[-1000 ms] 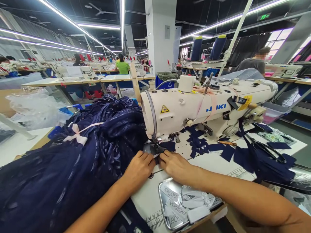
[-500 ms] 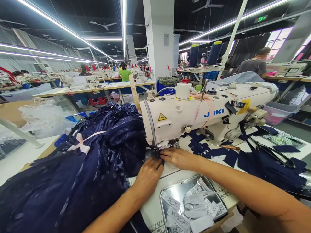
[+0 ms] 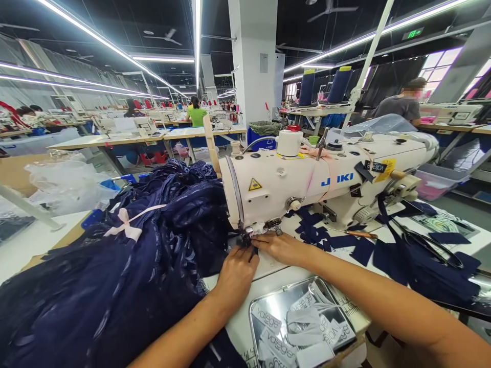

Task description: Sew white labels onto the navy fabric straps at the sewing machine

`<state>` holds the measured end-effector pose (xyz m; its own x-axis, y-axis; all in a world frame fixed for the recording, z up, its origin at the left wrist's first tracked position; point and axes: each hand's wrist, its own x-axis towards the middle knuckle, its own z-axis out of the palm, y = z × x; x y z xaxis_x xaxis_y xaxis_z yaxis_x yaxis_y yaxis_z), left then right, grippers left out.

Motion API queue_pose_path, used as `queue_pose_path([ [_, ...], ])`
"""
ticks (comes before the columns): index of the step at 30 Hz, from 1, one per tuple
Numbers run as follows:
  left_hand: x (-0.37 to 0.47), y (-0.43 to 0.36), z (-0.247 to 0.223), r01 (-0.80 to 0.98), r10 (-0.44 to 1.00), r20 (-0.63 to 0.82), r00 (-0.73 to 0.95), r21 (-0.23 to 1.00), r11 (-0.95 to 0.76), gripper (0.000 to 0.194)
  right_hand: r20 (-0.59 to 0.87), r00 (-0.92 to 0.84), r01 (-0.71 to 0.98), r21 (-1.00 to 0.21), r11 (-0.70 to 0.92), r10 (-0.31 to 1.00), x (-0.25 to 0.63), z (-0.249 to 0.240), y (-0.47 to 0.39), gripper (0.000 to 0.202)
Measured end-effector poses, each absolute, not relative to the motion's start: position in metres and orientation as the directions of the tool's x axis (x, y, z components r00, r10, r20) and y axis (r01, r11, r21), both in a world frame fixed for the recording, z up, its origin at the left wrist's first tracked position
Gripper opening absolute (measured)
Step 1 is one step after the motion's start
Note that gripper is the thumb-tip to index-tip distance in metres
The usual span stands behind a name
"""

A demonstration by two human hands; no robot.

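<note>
Left hand (image 3: 238,273): palm down, fingers bent and close together, tips in at the needle end of the white sewing machine (image 3: 268,184). Right hand (image 3: 282,249): palm down, fingers straighter and nearly together, reaching in from the right, tips just beside the presser foot (image 3: 247,237). Both lie near a small dark piece (image 3: 233,240), which sits at the needle, toward the left end of the machine; fingers cover most of it. Cannot tell whether either hand pinches the piece or only presses on it.

Change against 1.0 s ago: both hands are farther in toward the needle. The right one has left the near side of the piece for the right of the foot. Its forearm now clears the far rim of the metal tray (image 3: 286,298), so more of the white labels (image 3: 268,318) show. Against 0.5 s ago: hands almost unchanged, left fingers slightly farther in, less of the piece visible.

Tray: at the near edge of the tabletop (image 3: 238,332), labels loose inside, overlapping. Navy fabric (image 3: 184,220): heaped over the left part of the tabletop, pale pink ribbon (image 3: 128,231) on top, as before. Navy scraps (image 3: 310,225): scattered right of the needle. Wooden-handled tool (image 3: 360,234) beyond them; scissors (image 3: 433,243) toward the right edge.
</note>
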<state>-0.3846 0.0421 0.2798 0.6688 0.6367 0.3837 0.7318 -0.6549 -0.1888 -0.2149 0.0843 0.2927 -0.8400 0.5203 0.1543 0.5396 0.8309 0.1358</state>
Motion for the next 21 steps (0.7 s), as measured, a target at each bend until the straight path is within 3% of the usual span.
queue_pose_path([
  [7, -0.380, 0.044, 0.281, 0.753, 0.647, 0.398, 0.650, -0.222, -0.620, 0.023, 0.143, -0.822, 0.567, 0.124, 0.814, 0.551, -0.216, 0.297, 0.086, 0.039],
  [21, -0.376, 0.047, 0.284, 0.766, 0.632, 0.450, 0.631, -0.232, -0.600, 0.025, 0.261, -0.801, 0.565, 0.031, 0.824, 0.539, -0.215, 0.286, 0.098, 0.037],
])
